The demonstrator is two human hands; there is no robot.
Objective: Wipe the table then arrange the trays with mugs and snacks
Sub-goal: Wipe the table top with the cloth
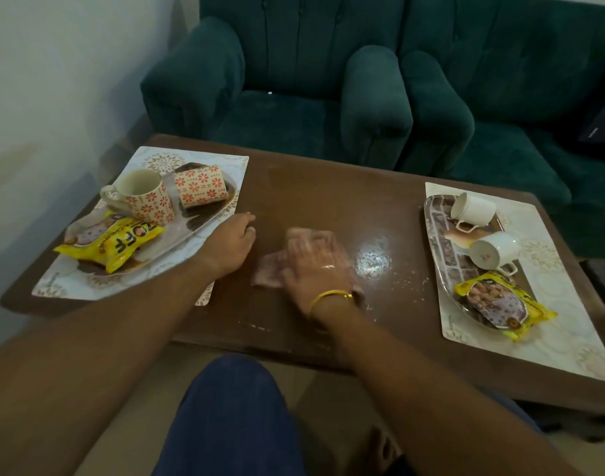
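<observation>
Pink cloth (270,269) lies mid-table (328,194), right hand (316,266) pressed flat on it, blurred; left hand (230,243) rests loosely curled, empty; trays at nine (205,218) and three o'clock (438,242)

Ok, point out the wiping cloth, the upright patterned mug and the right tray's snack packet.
wiping cloth (268,269), head view, bare pink edge left of the hand.
upright patterned mug (146,197), head view, its side wall.
right tray's snack packet (500,304), head view, middle of the packet.

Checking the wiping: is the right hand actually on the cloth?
Touching. The head view shows the right hand pressed flat on the pink cloth, covering most of it on the table.
</observation>
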